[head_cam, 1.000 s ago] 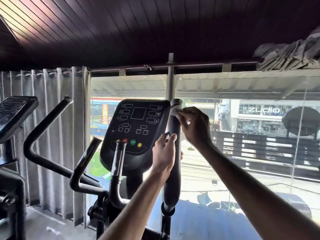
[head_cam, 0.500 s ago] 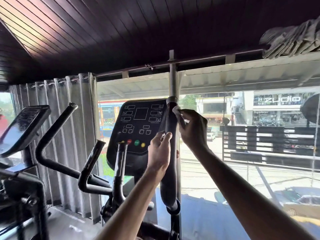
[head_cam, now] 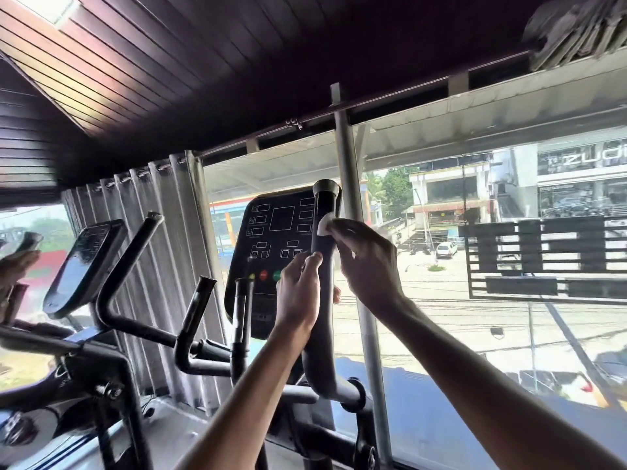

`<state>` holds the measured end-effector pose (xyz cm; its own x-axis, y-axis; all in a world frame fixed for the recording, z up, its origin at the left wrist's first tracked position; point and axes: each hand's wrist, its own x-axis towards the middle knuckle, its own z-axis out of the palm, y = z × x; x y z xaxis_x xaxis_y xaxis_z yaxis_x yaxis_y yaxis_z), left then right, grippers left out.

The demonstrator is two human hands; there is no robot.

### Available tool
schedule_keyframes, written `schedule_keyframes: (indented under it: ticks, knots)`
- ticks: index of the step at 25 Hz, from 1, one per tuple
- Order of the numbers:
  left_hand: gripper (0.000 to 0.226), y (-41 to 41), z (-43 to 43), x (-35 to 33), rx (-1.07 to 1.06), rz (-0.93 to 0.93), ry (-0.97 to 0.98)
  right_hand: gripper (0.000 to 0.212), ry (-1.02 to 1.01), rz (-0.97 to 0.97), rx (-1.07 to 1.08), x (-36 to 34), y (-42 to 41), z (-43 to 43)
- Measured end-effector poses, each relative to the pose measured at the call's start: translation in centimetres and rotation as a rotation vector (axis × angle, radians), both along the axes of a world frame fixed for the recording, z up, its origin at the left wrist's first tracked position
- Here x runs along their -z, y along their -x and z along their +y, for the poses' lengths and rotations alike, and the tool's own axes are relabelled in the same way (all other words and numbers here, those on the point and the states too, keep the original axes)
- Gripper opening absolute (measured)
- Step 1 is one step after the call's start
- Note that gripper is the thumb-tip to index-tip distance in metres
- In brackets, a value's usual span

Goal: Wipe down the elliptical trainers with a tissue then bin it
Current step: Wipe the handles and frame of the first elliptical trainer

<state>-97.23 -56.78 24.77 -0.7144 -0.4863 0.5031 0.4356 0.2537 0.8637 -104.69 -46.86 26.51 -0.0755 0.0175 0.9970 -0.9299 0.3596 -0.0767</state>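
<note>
- The neighbouring trainer (head_cam: 84, 262), out at 9 o'clock from the hands, has no hand on it; I judge it is yet to be wiped.
- The console (head_cam: 281, 218) of the near trainer stands just behind the hands, at 10 o'clock from the left hand.
- The left hand (head_cam: 298, 293) grips the mid shaft of the upright handlebar (head_cam: 325, 344), fingers curled round it, and steadies the bar.
- The tissue (head_cam: 324, 226) lies pressed on the handlebar just below its top cap, at 12 o'clock from the left hand.
- The right hand (head_cam: 368, 266), at 3 o'clock from the bar, pinches the tissue under its fingertips against the grip.
- Step in hand: wiping the near trainer's right handlebar, which I judge to be an early part of the task, the binning far off. No bin shows.
- Next move, by my judgement: draw the tissue down the shaft towards 6 o'clock. That calls for firm pressure and for the left hand to shift or let go, since it covers the stretch below.
- Against half a second ago: the tissue sat at the cap then and now lies a little lower, leaving the cap bare. The left hand keeps its grip, and the view has tipped upwards.
</note>
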Motion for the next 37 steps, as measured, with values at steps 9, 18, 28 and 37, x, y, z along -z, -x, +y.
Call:
schedule_keyframes:
  ticks: [9,18,28,37]
  knots:
    - [0.032,-0.6,0.6,-0.3,-0.121,-0.028,0.129,0.028,-0.179,0.020,0.032,-4.3,2.0,1.0]
    - [0.022,-1.7,0.9,0.4,-0.154,-0.070,0.267,0.033,-0.436,0.209,-0.008,-3.2,0.9,1.7]
    - [0.022,-0.6,1.7,-2.2,-0.213,-0.164,0.269,0.027,0.071,-0.040,-0.032,-6.4,5.5,-1.0]
    - [0.019,-0.2,1.4,-1.3,-0.222,-0.099,0.273,0.014,-0.679,-0.025,0.070,-13.1,4.7,-0.6]
